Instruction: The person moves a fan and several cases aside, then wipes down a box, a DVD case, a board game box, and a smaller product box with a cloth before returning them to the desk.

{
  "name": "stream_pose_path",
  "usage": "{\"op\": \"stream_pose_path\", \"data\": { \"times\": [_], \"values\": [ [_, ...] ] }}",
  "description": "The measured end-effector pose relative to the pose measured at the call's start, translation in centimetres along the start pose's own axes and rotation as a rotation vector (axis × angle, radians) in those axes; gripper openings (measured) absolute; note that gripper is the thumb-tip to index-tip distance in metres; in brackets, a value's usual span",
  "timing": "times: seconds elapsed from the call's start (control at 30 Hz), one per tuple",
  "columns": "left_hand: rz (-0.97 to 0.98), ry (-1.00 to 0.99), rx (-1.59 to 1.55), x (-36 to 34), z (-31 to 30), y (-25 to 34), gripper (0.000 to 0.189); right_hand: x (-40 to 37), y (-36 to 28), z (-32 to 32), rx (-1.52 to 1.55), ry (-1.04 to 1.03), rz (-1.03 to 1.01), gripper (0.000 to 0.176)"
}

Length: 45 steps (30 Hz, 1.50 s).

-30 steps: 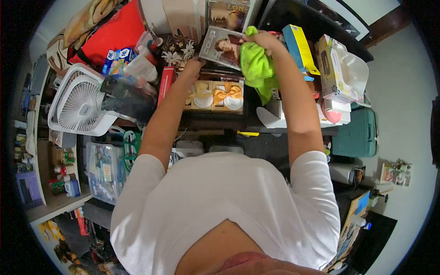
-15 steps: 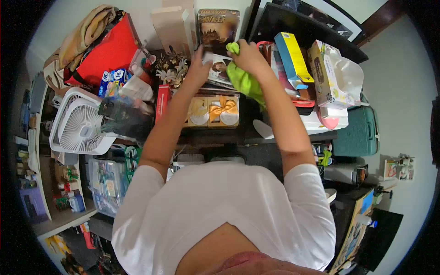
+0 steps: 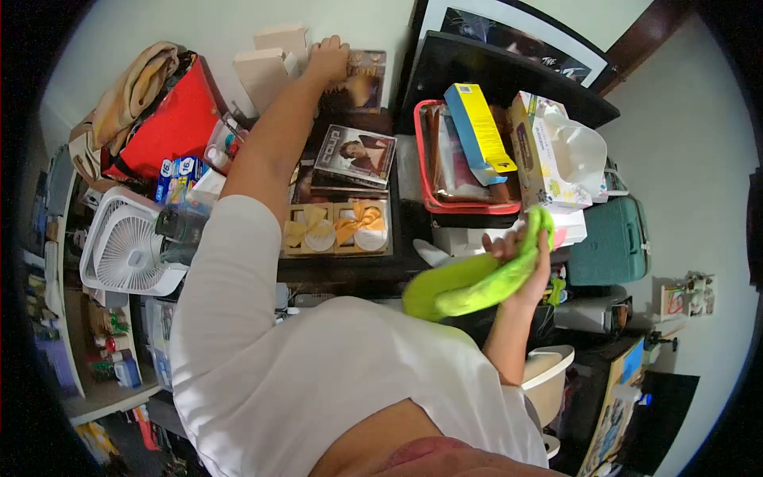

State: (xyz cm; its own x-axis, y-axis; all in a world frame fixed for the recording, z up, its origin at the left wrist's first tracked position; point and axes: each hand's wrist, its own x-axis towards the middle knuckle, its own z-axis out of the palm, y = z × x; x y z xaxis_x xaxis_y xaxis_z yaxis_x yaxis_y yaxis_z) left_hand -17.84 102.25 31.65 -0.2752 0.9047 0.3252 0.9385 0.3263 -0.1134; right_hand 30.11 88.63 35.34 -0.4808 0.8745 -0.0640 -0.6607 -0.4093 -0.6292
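Note:
At the back wall, my left hand point(image 3: 330, 60) is curled over the upper left side of a dark picture-covered case point(image 3: 368, 83), which stands upright. Part of that arm hides what lies behind it. A bright green cloth point(image 3: 477, 290) hangs folded from my right hand point(image 3: 534, 266), held low on the right in front of the desk's edge. In the middle lies a stack of CD cases, the top CD case point(image 3: 358, 153) showing a person on its cover. Just in front of it sit gift boxes point(image 3: 373, 238) with golden ribbon bows.
A red-rimmed tray point(image 3: 421, 171) holds folders and a yellow-and-blue box point(image 3: 481, 131). Beside it are a tissue box point(image 3: 536, 151) and a green hard case point(image 3: 608, 238). On the left stand a white fan point(image 3: 131, 246), a red bag point(image 3: 171, 127) and pale cartons point(image 3: 266, 75).
My left hand moved from the CD cases up to the dark case at the wall. My right hand drew the green cloth back toward me and to the right.

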Motion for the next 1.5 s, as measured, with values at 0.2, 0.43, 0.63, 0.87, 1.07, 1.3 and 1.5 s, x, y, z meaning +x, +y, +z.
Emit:
{"op": "stream_pose_path", "data": {
  "times": [0.2, 0.43, 0.63, 0.87, 1.07, 1.3, 1.5],
  "values": [
    [0.032, -0.04, -0.102, -1.3, -1.0, 0.4, 0.05, -2.1, 0.1, -3.0, 0.13, 0.462, -0.018, 0.043],
    [-0.202, 0.045, -0.374, -6.8, -11.4, 0.9, 0.064, -2.4, 4.2, -3.0, 0.177, 0.134, 0.287, 0.053],
    [-0.302, 0.324, -0.574, -12.3, -16.5, -3.1, 0.073, -1.6, 1.9, 0.1, -1.522, -0.149, 0.545, 0.07],
    [-0.363, 0.374, -1.41, -23.3, -19.4, -0.7, 0.043, -4.1, -3.0, 9.9, 0.14, -0.528, -0.323, 0.051],
    [-0.326, 0.537, -1.466, -29.0, -17.3, 3.7, 0.034, -2.8, 8.7, 15.2, -1.306, -0.581, -0.962, 0.06],
    [-0.443, 0.526, -1.444, -35.6, -20.1, 6.6, 0.042, 1.6, 10.9, 14.7, -1.343, -0.415, -1.122, 0.049],
    [-0.372, 0.545, -1.429, -37.7, -20.1, 6.9, 0.045, -3.0, 11.2, 17.3, -1.675, -0.365, -1.462, 0.042]
  ]
}}
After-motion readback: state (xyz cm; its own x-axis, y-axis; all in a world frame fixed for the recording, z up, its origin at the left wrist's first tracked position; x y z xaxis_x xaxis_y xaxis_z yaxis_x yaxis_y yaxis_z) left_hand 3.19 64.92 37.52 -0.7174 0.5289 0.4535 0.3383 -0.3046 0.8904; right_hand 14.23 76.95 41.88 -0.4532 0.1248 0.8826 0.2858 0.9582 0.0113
